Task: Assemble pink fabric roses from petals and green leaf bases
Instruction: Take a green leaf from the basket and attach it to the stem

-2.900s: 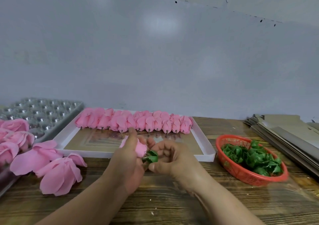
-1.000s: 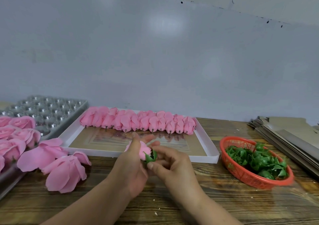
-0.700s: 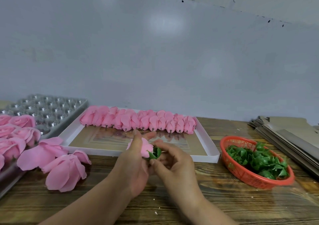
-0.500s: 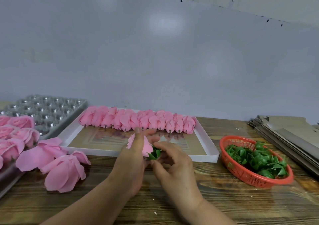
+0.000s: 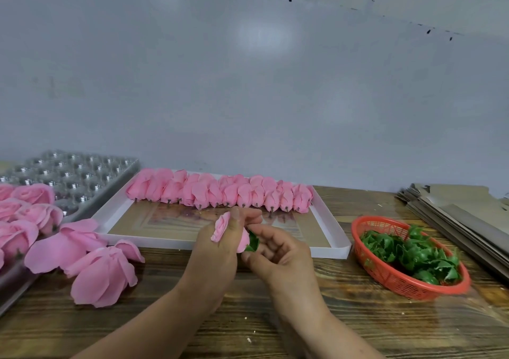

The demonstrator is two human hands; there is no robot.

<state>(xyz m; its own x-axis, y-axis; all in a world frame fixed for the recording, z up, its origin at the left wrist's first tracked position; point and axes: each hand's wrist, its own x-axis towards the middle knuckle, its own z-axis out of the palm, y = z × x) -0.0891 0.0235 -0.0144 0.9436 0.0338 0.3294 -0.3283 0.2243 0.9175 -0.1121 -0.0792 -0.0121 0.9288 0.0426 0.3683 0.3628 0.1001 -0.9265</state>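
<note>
My left hand (image 5: pixel 217 245) grips a pink rose bud (image 5: pixel 221 226) above the table's front middle, its petals showing past my thumb. My right hand (image 5: pixel 278 254) pinches the green leaf base (image 5: pixel 253 242) against the bud's bottom end. A row of pink buds on stems (image 5: pixel 220 193) lies along the far side of the white tray (image 5: pixel 334 245). Green leaf bases (image 5: pixel 407 254) fill the red basket (image 5: pixel 391 278) at the right. Two loose open petal sets (image 5: pixel 91 262) lie on the table at the left.
A grey moulded tray (image 5: pixel 80 174) at the far left holds finished pink roses (image 5: pixel 24 212). Flat cardboard sheets (image 5: pixel 462 210) are stacked at the right edge. The wooden table (image 5: pixel 275 331) ends at a grey wall behind.
Both hands have stayed together at the front middle. The bud has turned in my left hand and the green leaf base sits closer against its bottom end.
</note>
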